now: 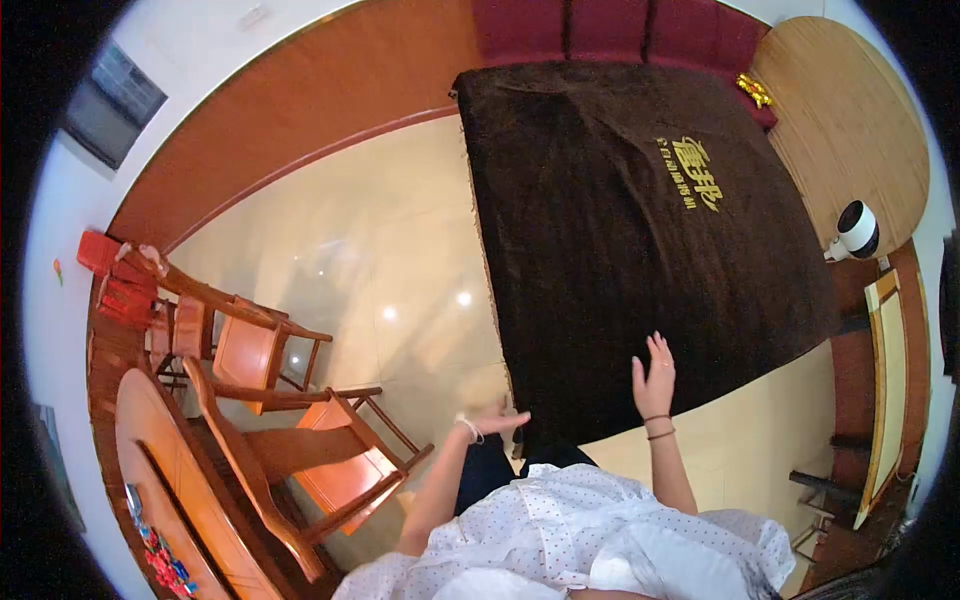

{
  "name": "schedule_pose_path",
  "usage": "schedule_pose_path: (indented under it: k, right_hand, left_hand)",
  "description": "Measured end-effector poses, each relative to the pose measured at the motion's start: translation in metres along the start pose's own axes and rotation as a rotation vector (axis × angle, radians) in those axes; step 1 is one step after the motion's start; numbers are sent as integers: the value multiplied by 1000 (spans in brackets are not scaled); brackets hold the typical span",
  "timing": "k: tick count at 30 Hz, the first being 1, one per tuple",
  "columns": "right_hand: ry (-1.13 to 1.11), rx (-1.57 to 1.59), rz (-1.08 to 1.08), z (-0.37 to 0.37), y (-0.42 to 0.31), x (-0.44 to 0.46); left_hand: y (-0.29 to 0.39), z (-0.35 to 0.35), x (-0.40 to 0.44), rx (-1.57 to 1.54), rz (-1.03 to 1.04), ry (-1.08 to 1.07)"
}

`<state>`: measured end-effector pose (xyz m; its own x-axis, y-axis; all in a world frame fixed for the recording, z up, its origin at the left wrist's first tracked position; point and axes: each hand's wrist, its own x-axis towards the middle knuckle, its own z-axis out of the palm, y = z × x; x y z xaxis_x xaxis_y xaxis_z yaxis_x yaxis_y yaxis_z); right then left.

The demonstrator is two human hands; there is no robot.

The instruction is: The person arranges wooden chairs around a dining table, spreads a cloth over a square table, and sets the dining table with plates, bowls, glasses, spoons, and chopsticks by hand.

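The brown cover (620, 250) is lying spread in front of the person, its far edge reaching the red sofa (600, 28) and its near edge coming up to the person's legs. It is probably draping over a table, since its sides seem to be falling away from a broad, flat top; the worktop itself is hidden. The gold lettering (694, 175) is showing face up, which suggests that the cover is lying right side out. Soft creases are running across its far part, so it is perhaps not pulled fully taut.

The left hand (490, 420) is opening flat beside the near left corner, thumb pointing toward the cloth. The right hand (656, 382) is reaching over the near part with its fingers straight and slightly apart. Neither is pinching anything that shows; whether either is touching the cloth, one cannot tell. Held apart like this, they seem placed to work the near edge from both sides.

To the right, a round wooden board (835, 130) is standing beside the cover, perhaps set aside to leave room, with a white device (856, 230) near its lower edge. A gold packet (755, 91) is resting by the sofa's end. Wooden chairs (335, 455) are standing to the left, apart from the cover, leaving that side within reach.
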<state>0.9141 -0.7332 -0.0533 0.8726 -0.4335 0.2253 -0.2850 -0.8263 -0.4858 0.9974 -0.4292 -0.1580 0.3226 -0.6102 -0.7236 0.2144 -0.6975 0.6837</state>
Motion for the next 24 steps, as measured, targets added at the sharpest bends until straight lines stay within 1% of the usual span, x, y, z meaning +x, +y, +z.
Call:
schedule_pose_path:
  k: [1,2,3,4,5,6,8,9,11,13,15,17,18,19,20,22,24]
  right_hand:
    - [-21,-40,-3,16,-19,14]
    - [-38,-78,-3,33,-38,29]
    - [-64,-99,16,50,-54,45]
    - [-84,-119,47,67,-70,58]
    - [-93,-117,69,82,-85,70]
    - [-93,-146,80,98,-96,77]
    - [-163,-315,96,117,-117,74]
    - [-169,-332,103,122,-126,68]
    - [-200,-325,158,121,-116,57]
    - [-229,-293,199,120,-112,49]
    - [-247,-244,250,116,-115,55]
    - [-192,-219,302,116,-114,63]
    - [-148,-181,336,117,-115,69]
    - [-79,-220,383,117,-117,78]
    - [37,-216,452,118,-115,88]
    - [234,-302,558,126,-109,100]
    - [344,-435,736,130,-103,103]
  left_hand:
    - [36,-26,-13,37,-100,106]
    - [43,-45,-2,-125,26,229]
    - [57,-66,13,-246,49,331]
    - [43,-89,54,-254,43,411]
    - [60,-109,71,-391,125,545]
    - [73,-131,90,-357,132,503]
    - [92,-163,122,-433,283,683]
    - [91,-175,127,-419,290,633]
    - [96,-184,141,-157,141,485]
    - [56,-180,175,-283,217,351]
    - [25,-194,197,-275,135,41]
    - [33,-215,185,-141,-15,-80]
    - [31,-231,194,-130,-4,-94]
    - [28,-251,205,-224,-58,-59]
    - [25,-270,215,-317,-124,-22]
    - [51,-322,230,-394,-1,119]
    - [85,-378,261,-451,63,169]
